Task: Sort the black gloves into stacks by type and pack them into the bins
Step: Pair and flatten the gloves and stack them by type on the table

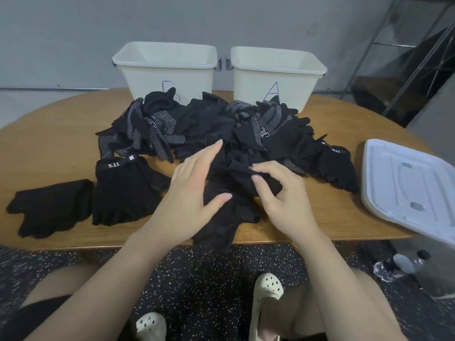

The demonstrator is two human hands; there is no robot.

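1. Gloves in a loose black pile (209, 124) cover the desk (61, 134) middle; one crumpled glove (229, 193) lies under both hands at the near edge.
2. Writing: "5.11" on a cuff (114, 165); bin "B" (165, 67) and bin "A" (278, 75) stand behind.
3. Left hand (189, 190) lies flat, fingers spread; right hand (280, 193) pinches the glove's fabric.

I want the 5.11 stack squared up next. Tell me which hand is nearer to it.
Left. The left hand lies flat on the glove pile just right of the 5.11 stack; the right hand pinches a glove farther right, beyond the left.
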